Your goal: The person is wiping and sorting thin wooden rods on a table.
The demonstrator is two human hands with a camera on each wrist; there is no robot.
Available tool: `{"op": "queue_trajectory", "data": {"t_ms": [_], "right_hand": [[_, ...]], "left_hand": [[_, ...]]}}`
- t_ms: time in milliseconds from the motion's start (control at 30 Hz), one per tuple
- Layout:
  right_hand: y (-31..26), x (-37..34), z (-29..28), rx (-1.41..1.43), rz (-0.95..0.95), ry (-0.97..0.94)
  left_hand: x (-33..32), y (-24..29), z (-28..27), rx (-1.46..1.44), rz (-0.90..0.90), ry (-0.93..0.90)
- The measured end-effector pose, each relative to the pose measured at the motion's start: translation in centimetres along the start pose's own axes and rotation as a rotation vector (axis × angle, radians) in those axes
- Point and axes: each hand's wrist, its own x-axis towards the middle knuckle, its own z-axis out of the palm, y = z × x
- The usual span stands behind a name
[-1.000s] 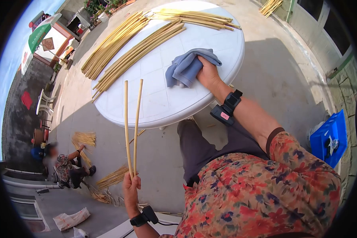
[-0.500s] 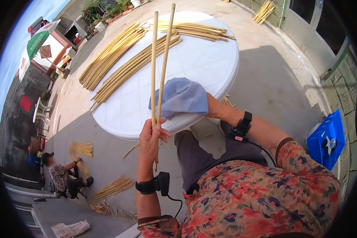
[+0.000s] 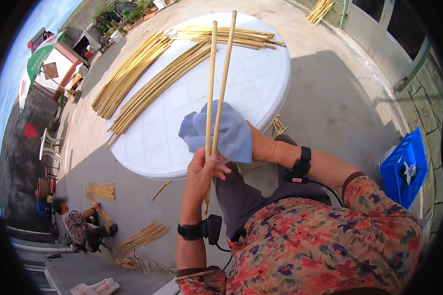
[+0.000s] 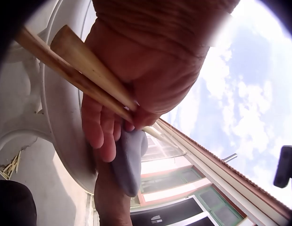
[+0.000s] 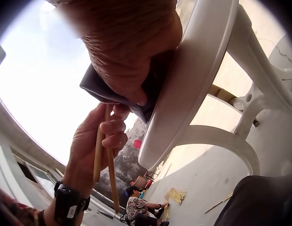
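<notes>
My left hand (image 3: pixel 202 169) pinches two long tan canes (image 3: pixel 211 93) near their lower ends, thumb across them. They rise side by side, slightly spread at the top, and their short butts stick out below the hand. My right hand (image 3: pixel 265 145) holds a blue-grey cloth (image 3: pixel 235 135) just behind the canes, right by the left fingers. The cloth drapes over most of the right fingers and hides them in the head view. In the right wrist view the right thumb (image 5: pixel 139 96) lies on the cloth, close to the table rim.
A round white table (image 3: pixel 261 98) carries several bundles of canes (image 3: pixel 157 91). Another person (image 3: pixel 79 221) sits at lower left beside canes on the ground (image 3: pixel 142 237). A blue crate (image 3: pixel 403 169) stands at right, and more canes (image 3: pixel 321 11) lie by the wall.
The left hand has come up and right with the two canes. The right hand has drawn the cloth off the tabletop toward the body, and it now meets the canes.
</notes>
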Motion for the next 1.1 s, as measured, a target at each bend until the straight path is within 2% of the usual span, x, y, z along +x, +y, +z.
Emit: {"op": "queue_trajectory", "data": {"t_ms": [67, 167, 233, 267, 333, 367, 433, 467, 533, 600, 667, 700, 767, 800, 833, 867, 933, 967, 1000, 1067, 1100], "right_hand": [[3.6, 0.6, 2.3, 0.040, -0.130, 0.083], [2.3, 0.9, 2.0, 0.098, -0.139, 0.045], [0.3, 0.4, 0.9, 0.129, -0.126, -0.006], [-0.7, 0.0, 0.3, 0.144, -0.123, -0.029], [-1.9, -0.6, -0.5, 0.154, -0.117, -0.054], [-2.4, -0.9, -0.8, 0.154, -0.115, -0.058], [-2.7, -1.3, -1.1, 0.154, -0.109, -0.055], [-2.5, -1.4, -1.2, 0.156, -0.109, -0.050], [0.0, -1.5, -0.7, 0.107, -0.057, -0.027], [1.9, -1.8, -0.4, 0.062, -0.006, -0.008], [2.7, -2.1, -0.4, 0.718, 0.138, 0.044], [2.2, -2.1, -0.5, 0.719, 0.136, 0.043], [1.2, -2.4, -0.6, 1.239, 0.224, 0.010], [1.2, -2.5, -0.6, 1.240, 0.223, 0.009], [1.4, -2.7, -0.6, 0.599, 0.094, 0.065], [1.5, -2.8, -0.6, -0.043, -0.035, 0.113], [1.8, -2.5, -1.2, -0.141, 0.022, 0.034], [1.8, -2.4, -1.4, -0.241, 0.081, -0.041], [2.0, -2.4, -1.3, -0.244, 0.081, -0.037], [2.3, -2.6, -0.9, 0.223, 0.036, 0.079], [1.8, -2.4, -0.8, 0.221, 0.036, 0.078]], "left_hand": [[-0.1, 0.3, -0.1, 0.010, 0.011, 0.015], [-0.5, 2.0, -0.9, 0.046, 0.004, 0.002], [0.0, 2.9, -1.2, 0.269, 0.088, 0.173], [0.2, 3.0, -1.4, 0.268, 0.088, 0.171], [1.0, 2.9, -1.6, 0.567, 0.149, 0.280], [1.5, 2.5, -1.6, 0.564, 0.149, 0.275], [2.5, 1.7, -1.6, 0.906, 0.461, 0.254], [2.6, 1.4, -1.5, 0.904, 0.463, 0.249], [2.6, 1.0, -1.0, 0.804, 0.304, 0.192], [2.3, 0.7, -0.8, 0.759, 0.242, 0.165], [1.9, 0.7, -0.5, 0.717, 0.179, 0.145], [1.7, 0.8, -0.2, 0.660, 0.137, 0.136], [1.5, 1.1, -0.1, 0.605, 0.095, 0.129], [1.5, 1.2, 0.0, 0.573, 0.018, 0.079], [1.6, 1.3, 0.0, 0.540, -0.057, 0.029], [1.6, 1.1, 0.0, 0.540, -0.057, 0.030], [1.7, 0.8, 0.1, 0.535, 0.021, 0.028], [1.8, 0.8, 0.1, 0.536, 0.023, 0.026], [1.8, 0.9, 0.2, 0.517, 0.018, 0.035], [1.9, 0.9, 0.2, 0.494, 0.013, 0.043], [2.1, 0.9, 0.0, 0.493, -0.016, 0.024]]}}
